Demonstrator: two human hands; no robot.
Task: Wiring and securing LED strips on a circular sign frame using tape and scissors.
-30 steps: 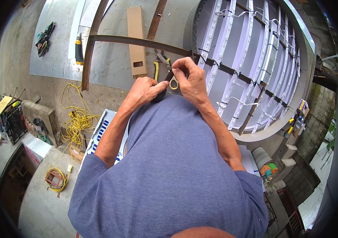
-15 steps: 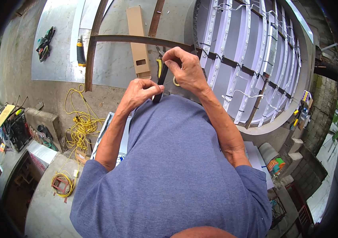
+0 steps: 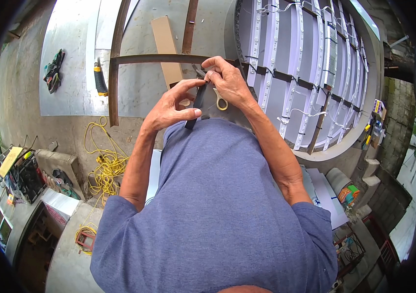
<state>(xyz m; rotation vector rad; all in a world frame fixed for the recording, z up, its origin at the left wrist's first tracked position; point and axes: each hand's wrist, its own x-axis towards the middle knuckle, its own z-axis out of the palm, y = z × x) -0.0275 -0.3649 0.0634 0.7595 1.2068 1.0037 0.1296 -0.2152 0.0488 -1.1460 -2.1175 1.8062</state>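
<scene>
black strip [image 3: 199,99] | left hand [image 3: 168,108]: thumb, fingers spread along it | right hand [image 3: 231,87]: fingers pinching its top

Floor [image 3: 20,102] was bare grey-brown concrete, stained in places. A block wall [image 3: 386,191] stood at right; a window [image 3: 3,229] and dark opening [image 3: 34,249] at lower left. Daylight was diffuse.

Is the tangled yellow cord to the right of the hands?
No, the yellow cord lies to the left of the left hand.
</scene>
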